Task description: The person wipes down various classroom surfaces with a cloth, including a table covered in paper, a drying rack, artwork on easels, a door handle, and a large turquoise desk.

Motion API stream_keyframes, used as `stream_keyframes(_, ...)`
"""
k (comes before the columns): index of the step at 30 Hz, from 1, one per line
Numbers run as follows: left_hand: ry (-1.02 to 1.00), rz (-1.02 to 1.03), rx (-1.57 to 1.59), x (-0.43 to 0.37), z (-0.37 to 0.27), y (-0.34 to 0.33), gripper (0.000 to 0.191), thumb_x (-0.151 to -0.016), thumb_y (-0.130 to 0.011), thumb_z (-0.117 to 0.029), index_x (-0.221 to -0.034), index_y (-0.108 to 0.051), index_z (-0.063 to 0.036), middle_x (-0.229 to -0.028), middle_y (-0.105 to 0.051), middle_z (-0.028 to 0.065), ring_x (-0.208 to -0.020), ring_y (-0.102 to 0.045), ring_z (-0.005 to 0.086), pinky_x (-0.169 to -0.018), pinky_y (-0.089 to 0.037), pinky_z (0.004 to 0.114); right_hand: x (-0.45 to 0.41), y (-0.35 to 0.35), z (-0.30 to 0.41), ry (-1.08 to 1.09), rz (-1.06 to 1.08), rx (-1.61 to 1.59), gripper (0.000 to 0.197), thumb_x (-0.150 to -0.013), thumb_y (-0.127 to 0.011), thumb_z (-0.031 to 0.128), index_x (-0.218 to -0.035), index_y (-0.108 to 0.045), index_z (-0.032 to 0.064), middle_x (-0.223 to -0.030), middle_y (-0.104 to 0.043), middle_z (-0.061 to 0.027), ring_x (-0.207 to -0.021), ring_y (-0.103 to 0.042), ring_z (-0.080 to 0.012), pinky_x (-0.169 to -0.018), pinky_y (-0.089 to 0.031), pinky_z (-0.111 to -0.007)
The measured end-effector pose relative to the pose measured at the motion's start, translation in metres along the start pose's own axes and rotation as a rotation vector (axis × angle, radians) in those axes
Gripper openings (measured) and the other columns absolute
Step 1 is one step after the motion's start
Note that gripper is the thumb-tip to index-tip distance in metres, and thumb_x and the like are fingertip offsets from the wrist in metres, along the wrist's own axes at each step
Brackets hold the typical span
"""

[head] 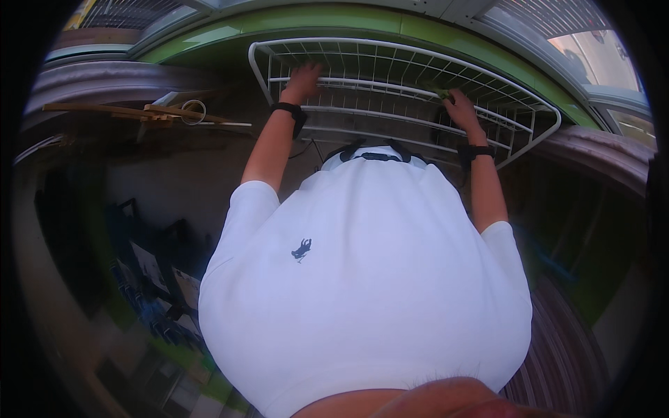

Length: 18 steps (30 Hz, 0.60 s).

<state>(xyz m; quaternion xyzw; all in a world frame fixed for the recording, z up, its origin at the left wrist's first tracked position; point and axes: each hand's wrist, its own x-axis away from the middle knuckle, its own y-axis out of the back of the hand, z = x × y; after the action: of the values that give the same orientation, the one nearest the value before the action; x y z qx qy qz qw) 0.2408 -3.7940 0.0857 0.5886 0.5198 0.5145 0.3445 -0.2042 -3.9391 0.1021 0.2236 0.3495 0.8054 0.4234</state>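
A white wire rack (360,83) with a tubular frame and a grid of thin rods spans the space before me. My left hand (304,82) is at its left part, over the middle bar. Motion blurs the fingers, so whether they grip the bar cannot be made out. Toward the rack's right side, my right hand (462,108) holds a small yellow-green item (443,94), perhaps a cloth, close against the middle bar. Each wrist wears a black band.
Behind the rack runs a green sill (334,23) under white-framed windows. Curtains (601,151) hang at both sides. Wooden slats (157,112) and a white ring (194,112) are at the left. Blue-framed items (151,292) stand lower left on the dim floor.
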Motion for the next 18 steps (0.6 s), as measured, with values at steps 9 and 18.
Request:
stream_keyframes(9, 0.021, 0.215, -0.032, -0.014, 0.018, -0.011, 0.033, -0.079, -0.065, -0.036, -0.096, -0.068, -0.0073, -0.097, -0.068, 0.018, -0.092, -0.066, 0.0354, -0.078, -0.053, 0.046, -0.028, -0.035, 0.062, -0.056, 0.181, 0.136, 0.027, -0.077, -0.063, 0.025, -0.096, -0.055, 0.0067, -0.088, -0.064, -0.018, -0.087, -0.061, -0.0393, -0.073, -0.048, -0.045)
stream_keyframes(18, -0.259, 0.3, 0.038, -0.026, 0.037, -0.009, 0.032, -0.081, -0.062, -0.033, -0.085, -0.069, -0.0016, -0.095, -0.066, 0.0228, -0.091, -0.064, 0.0388, -0.078, -0.052, 0.046, -0.059, -0.084, 0.148, 0.132, 0.171, -0.074, 0.041, -0.077, -0.06, 0.006, -0.116, -0.047, 0.0076, -0.104, -0.063, -0.0233, -0.102, -0.057, -0.0442, -0.083, -0.048, -0.048)
